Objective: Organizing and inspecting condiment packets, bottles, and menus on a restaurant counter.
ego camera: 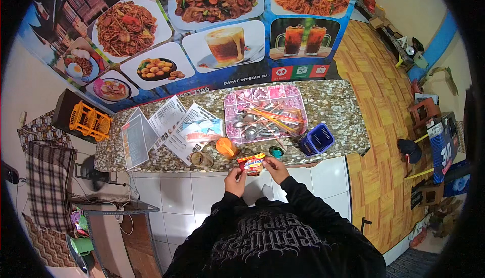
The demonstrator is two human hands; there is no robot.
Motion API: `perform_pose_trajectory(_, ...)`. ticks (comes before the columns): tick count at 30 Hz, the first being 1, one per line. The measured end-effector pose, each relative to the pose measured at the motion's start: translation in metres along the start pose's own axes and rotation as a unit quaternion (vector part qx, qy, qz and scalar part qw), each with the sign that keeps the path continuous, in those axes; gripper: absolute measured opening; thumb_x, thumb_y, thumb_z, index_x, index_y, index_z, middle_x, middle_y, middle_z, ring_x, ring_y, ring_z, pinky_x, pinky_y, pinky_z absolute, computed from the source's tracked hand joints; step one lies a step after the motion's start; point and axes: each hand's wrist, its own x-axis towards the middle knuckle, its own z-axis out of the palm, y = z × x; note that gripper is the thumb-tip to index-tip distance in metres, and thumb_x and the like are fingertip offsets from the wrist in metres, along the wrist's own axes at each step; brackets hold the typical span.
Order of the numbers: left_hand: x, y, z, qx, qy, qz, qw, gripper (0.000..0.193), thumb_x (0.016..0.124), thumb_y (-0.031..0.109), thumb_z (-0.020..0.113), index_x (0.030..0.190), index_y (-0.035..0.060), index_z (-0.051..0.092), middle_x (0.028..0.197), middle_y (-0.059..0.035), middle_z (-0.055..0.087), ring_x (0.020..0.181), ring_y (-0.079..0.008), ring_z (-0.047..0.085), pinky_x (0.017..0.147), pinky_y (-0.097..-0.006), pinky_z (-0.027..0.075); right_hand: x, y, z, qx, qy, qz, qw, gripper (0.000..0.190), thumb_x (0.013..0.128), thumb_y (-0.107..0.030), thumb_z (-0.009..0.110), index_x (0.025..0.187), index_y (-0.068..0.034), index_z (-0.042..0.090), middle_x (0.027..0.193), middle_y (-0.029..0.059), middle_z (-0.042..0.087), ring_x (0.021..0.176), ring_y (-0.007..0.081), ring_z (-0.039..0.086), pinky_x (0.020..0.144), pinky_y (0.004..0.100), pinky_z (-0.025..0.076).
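Observation:
My left hand (235, 181) and my right hand (276, 169) pinch a red and yellow printed packet (251, 162) from both sides, at the counter's front edge. Just beyond it stand an orange plastic container (226, 148), a small green round item (276, 151) and a glass jar (202, 159). Spoons, forks and straws lie in a heap on a pink patterned tray (229, 107). To the tray's right is a blue plastic basket (318, 139). Menu sheets (169, 117) and a white and blue packet (202, 130) lie to the left.
A stone-patterned counter (337, 103) spans the view before me, with a large food banner (223, 65) behind it. An orange plastic rack (90, 122) stands at the left end. A dark-framed table (121, 211) is at lower left, and bricks (424, 112) are at the right.

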Motion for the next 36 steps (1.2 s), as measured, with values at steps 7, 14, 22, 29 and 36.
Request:
perform_pose_trajectory(7,-0.012,0.046,-0.025,-0.146,-0.125,0.001,0.981,0.020,0.096,0.017,0.072,0.106,-0.0001,0.069,0.090,-0.0046,0.074,0.084,-0.0098,0.069,0.072,-0.0270,0.053,-0.038,-0.048,-0.004,0.151,-0.011,0.044,0.987,0.026,0.108,-0.023,0.055,0.120,-0.001,0.060,0.098,-0.0009,0.064,0.089,0.0046,0.057,0.078,0.0229,0.048)
perform_pose_trajectory(14,-0.008,0.065,-0.043,-0.129,-0.084,0.009,0.988,0.026,0.101,0.023,0.067,0.106,-0.0022,0.070,0.077,-0.0056,0.071,0.070,-0.0063,0.059,0.063,-0.0279,0.049,-0.055,-0.071,0.019,0.111,-0.050,0.071,0.990,0.030,0.109,-0.033,0.050,0.121,-0.006,0.057,0.100,-0.0009,0.063,0.082,0.0052,0.060,0.069,0.0246,0.052)
perform_pose_trajectory(22,-0.005,0.065,-0.078,-0.151,0.048,-0.022,0.987,0.033,0.106,0.024,0.057,0.100,-0.0065,0.068,0.071,-0.0079,0.068,0.068,-0.0051,0.055,0.061,-0.0298,0.047,-0.046,-0.096,0.053,0.121,-0.177,0.124,0.969,0.037,0.106,-0.025,0.059,0.133,-0.001,0.052,0.103,-0.0037,0.060,0.089,0.0029,0.054,0.079,0.0197,0.046)
perform_pose_trajectory(29,0.016,0.052,-0.138,-0.071,0.105,0.008,0.992,0.036,0.107,0.026,0.053,0.096,-0.0048,0.067,0.070,-0.0156,0.066,0.062,-0.0190,0.062,0.062,-0.0382,0.048,-0.030,-0.112,0.122,0.178,-0.242,0.082,0.950,0.058,0.101,-0.015,0.066,0.149,0.000,0.036,0.131,0.0054,0.059,0.117,0.0122,0.059,0.098,0.0301,0.050)
perform_pose_trajectory(36,0.051,0.050,-0.219,-0.062,0.103,0.034,0.992,0.035,0.105,0.026,0.057,0.090,-0.0046,0.065,0.068,-0.0163,0.064,0.061,-0.0172,0.059,0.060,-0.0376,0.047,-0.013,-0.133,0.214,0.209,-0.249,0.090,0.941,0.061,0.096,-0.012,0.072,0.148,-0.006,0.042,0.129,0.0016,0.062,0.111,0.0090,0.061,0.095,0.0285,0.052)
